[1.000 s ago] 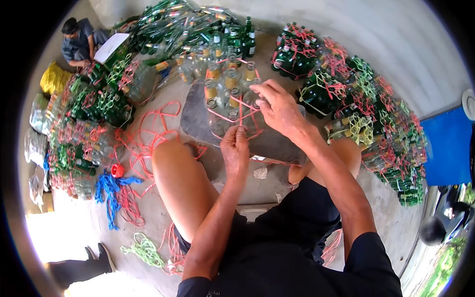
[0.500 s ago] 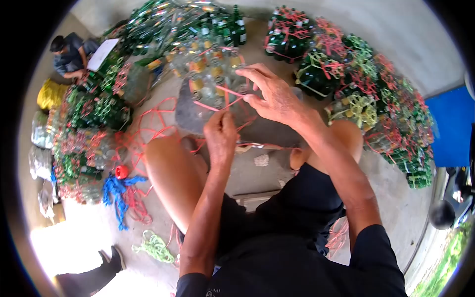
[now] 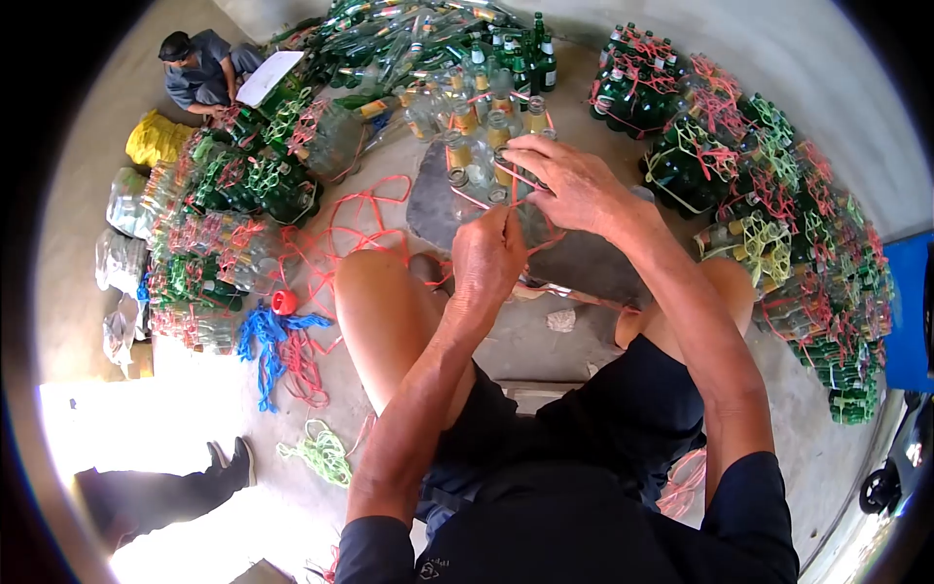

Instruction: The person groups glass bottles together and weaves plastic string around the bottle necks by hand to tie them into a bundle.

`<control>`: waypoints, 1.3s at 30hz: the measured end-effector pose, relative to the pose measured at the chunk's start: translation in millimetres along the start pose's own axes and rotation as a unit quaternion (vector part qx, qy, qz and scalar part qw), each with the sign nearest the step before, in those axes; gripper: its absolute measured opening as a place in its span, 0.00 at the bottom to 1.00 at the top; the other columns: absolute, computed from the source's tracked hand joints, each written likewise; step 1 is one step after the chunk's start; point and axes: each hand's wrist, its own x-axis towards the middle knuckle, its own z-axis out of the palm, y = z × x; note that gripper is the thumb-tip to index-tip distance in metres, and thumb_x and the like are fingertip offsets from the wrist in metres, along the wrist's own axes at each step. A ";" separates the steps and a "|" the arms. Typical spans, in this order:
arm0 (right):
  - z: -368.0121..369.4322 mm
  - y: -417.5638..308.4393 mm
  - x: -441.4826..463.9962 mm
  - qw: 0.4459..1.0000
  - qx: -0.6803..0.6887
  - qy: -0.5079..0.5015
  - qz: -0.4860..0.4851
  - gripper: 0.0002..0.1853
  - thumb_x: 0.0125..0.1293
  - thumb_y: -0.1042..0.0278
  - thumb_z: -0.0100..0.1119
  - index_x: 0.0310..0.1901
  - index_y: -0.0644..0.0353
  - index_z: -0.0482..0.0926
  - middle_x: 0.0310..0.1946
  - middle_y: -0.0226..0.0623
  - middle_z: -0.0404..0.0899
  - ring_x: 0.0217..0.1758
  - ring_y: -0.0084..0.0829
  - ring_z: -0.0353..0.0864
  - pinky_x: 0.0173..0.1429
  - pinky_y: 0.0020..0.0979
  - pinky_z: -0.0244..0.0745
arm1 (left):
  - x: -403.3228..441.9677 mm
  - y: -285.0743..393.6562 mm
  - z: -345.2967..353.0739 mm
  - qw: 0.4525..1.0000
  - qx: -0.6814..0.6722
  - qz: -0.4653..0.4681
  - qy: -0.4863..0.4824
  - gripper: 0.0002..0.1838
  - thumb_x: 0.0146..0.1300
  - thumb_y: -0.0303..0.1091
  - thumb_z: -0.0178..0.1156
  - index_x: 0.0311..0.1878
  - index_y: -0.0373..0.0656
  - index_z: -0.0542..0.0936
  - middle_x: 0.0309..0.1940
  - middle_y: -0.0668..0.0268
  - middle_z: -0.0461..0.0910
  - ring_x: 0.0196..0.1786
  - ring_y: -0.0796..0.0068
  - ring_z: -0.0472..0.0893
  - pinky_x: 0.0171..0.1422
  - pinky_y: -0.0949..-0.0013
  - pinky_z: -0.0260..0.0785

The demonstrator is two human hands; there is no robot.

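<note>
We have cord round the bottles, no knot visible; beside them, left grip pinches it, right grip unclear.

Tied bundles of bottles line both sides of a bottle-bundling workroom with plain walls and a concrete floor. Loose green bottles lie heaped at the far end, red cord is strewn about, and clear bottles stand mid-room. A motorbike, perhaps, shows at the blurred right edge.
</note>
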 end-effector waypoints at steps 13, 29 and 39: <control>1.5 15.3 0.1 0.997 0.072 0.008 -0.033 0.31 0.59 0.78 0.67 0.67 0.55 0.78 0.70 0.31 0.76 0.64 0.45 0.84 0.60 0.43 0.85 | 60.4 3.4 -35.2 0.958 0.190 0.135 -0.164 0.09 0.61 0.28 0.59 0.26 0.35 0.81 0.26 0.46 0.82 0.31 0.38 0.83 0.37 0.46 0.75; 8.1 18.1 0.8 0.997 0.076 0.005 -0.013 0.28 0.64 0.76 0.64 0.67 0.52 0.75 0.69 0.23 0.75 0.55 0.45 0.87 0.55 0.44 0.85 | 117.8 -18.9 -39.2 0.924 0.241 0.217 -0.204 0.10 0.59 0.31 0.59 0.25 0.35 0.81 0.25 0.44 0.80 0.30 0.37 0.81 0.37 0.43 0.74; 4.8 13.6 -0.4 0.998 0.064 -0.006 0.004 0.28 0.67 0.72 0.66 0.70 0.52 0.75 0.70 0.26 0.75 0.56 0.44 0.87 0.57 0.45 0.85 | 99.2 -37.8 -35.4 0.967 0.175 0.101 -0.155 0.11 0.59 0.32 0.64 0.28 0.32 0.82 0.23 0.43 0.75 0.23 0.50 0.76 0.33 0.50 0.70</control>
